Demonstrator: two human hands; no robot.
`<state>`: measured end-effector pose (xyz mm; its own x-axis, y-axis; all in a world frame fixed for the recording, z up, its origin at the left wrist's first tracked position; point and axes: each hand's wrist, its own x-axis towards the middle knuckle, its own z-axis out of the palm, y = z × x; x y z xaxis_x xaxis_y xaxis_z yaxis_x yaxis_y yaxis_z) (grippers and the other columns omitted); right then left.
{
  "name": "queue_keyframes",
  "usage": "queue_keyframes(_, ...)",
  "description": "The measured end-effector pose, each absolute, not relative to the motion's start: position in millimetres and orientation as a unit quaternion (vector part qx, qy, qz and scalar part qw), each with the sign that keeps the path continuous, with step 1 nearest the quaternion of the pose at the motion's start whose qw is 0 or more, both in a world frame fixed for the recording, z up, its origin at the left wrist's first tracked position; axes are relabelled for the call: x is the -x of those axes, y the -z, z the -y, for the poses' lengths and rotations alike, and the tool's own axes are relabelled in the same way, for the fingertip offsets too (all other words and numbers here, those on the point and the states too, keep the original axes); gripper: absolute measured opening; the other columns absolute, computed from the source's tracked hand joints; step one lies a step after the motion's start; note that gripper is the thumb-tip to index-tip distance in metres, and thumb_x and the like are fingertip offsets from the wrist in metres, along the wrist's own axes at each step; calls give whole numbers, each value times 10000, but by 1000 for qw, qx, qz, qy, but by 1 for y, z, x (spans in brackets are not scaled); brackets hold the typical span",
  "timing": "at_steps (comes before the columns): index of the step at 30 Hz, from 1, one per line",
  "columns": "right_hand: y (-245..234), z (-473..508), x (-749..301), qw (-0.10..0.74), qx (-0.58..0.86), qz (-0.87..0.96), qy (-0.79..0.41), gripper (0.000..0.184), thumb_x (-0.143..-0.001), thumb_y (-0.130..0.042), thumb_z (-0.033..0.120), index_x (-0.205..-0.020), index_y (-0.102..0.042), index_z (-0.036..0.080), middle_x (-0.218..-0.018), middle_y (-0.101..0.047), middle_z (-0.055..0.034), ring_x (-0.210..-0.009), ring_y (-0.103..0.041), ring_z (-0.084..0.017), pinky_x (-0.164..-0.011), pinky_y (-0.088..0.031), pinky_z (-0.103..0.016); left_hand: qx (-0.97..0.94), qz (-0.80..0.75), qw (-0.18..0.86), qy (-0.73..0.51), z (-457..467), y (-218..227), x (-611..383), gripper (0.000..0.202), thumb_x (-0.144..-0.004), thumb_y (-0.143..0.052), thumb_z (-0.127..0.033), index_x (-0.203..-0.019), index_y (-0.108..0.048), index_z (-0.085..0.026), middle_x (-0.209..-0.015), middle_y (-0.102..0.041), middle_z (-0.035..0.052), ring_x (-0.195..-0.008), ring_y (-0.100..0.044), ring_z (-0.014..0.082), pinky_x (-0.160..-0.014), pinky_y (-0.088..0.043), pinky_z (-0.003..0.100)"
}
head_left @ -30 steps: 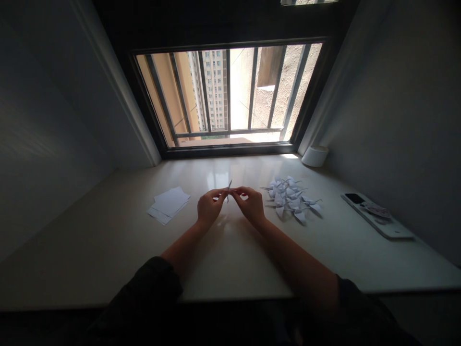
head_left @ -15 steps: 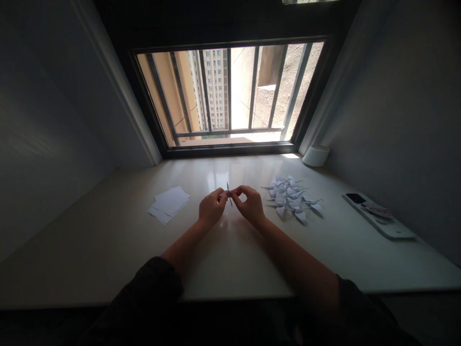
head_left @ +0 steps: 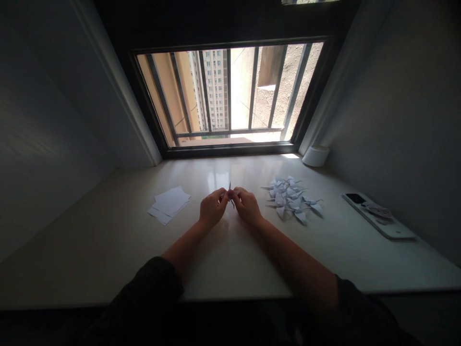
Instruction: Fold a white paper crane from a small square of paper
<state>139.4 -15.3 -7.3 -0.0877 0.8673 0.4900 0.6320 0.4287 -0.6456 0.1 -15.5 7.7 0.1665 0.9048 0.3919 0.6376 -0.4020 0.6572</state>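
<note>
My left hand and my right hand meet at the middle of the pale table, fingers pinched together on a small folded paper piece. Only a thin tip of that paper shows above the fingertips; the rest is hidden between them. A pile of several finished white paper cranes lies just right of my right hand. A small stack of white paper squares lies left of my left hand.
A white roll stands at the back right corner by the barred window. A long white remote-like device lies at the far right. Grey walls close in on both sides.
My hands have drawn closer together and my right-hand fingers have curled down over the paper piece, so less of it shows. Nothing else has moved.
</note>
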Motion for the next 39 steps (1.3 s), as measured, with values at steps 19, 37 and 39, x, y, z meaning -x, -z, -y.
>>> queue_keyframes(19, 7, 16, -136, 515, 509, 663, -187, 378, -949, -323, 417, -654, -449, 218, -590, -494, 19, -564, -480, -136, -583, -340, -262, -656, -428, 388, -486, 9, 3, -6, 315, -874, -450, -472, -758, -547, -196, -608, -536, -20, -566, -518, 109, -576, -415, 227)
queue_keyframes(37, 7, 10, -129, 634, 402, 521, -406, 435, -846, -418, 612, -668, -486, 221, -558, -451, 32, -536, -452, -129, -565, -396, -274, -541, -361, 546, -528, 9, -5, -11, 358, -807, -547, -520, -721, -520, -174, -642, -467, -24, -552, -451, 82, -517, -388, 217)
queue_keyframes(39, 8, 10, -128, 644, 396, 511, -410, 421, -852, -429, 592, -662, -485, 220, -554, -445, 34, -534, -442, -126, -563, -387, -273, -533, -357, 549, -535, 8, -4, -12, 358, -809, -548, -518, -723, -520, -171, -639, -468, -24, -546, -449, 80, -512, -382, 216)
